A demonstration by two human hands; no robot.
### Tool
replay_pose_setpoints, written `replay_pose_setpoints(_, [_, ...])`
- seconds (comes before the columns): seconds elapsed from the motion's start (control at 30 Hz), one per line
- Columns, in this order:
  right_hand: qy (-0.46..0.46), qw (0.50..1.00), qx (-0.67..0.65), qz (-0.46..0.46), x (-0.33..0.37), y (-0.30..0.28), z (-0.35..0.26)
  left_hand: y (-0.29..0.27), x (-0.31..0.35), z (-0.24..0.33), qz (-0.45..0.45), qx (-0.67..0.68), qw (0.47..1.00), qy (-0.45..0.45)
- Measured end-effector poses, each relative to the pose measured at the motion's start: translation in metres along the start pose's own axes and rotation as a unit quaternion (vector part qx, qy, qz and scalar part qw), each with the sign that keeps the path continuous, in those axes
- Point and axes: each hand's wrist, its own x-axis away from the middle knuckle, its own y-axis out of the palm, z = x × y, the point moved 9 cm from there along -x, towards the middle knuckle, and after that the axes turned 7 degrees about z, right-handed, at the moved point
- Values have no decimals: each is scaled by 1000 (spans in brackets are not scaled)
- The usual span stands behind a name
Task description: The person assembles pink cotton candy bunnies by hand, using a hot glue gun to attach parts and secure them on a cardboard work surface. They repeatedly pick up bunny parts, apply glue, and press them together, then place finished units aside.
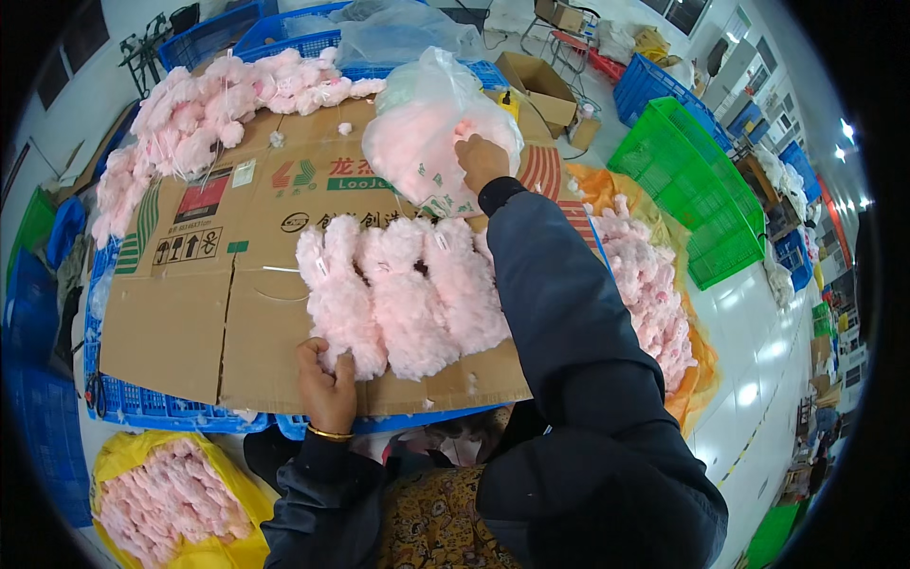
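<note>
Side by side on a flattened cardboard sheet (180,322) lie three pink fluffy plush pieces with ear-like tops and small white tags: a left piece (343,303), a middle piece (408,308) and a right piece (466,294). At the left piece's lower corner, my left hand (328,387) has thumb and fingers closed on its edge. My right hand (483,161) reaches across to a translucent plastic bag (403,152) filled with pink fluffy material. Its fingers are curled at the bag's right side; what they hold is hidden.
A heap of pink plush pieces (190,114) lines the cardboard's far left edge. More fill an orange sack (701,351) at right and a yellow sack (109,460) at lower left. Green crates (692,180), a blue crate (275,38) and an open carton (536,85) stand around.
</note>
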Motion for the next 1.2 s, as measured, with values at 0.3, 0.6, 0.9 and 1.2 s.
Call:
replay_pose_setpoints(0.3, [145, 925, -336, 105, 19, -64, 38, 5, -2, 12, 19, -2, 999, 46])
replay_pose_setpoints(0.6, [276, 578, -768, -28, 124, -161, -16, 3, -3, 8, 18, -3, 997, 72])
replay_pose_setpoints(0.9, [223, 622, -750, -15, 216, -215, -50, 8, -8, 4, 8, -77, 987, 143])
replay_pose_setpoints(1.2, [207, 663, -720, -8, 261, -239, -87, -20, -5, 19, 60, -16, 988, 144])
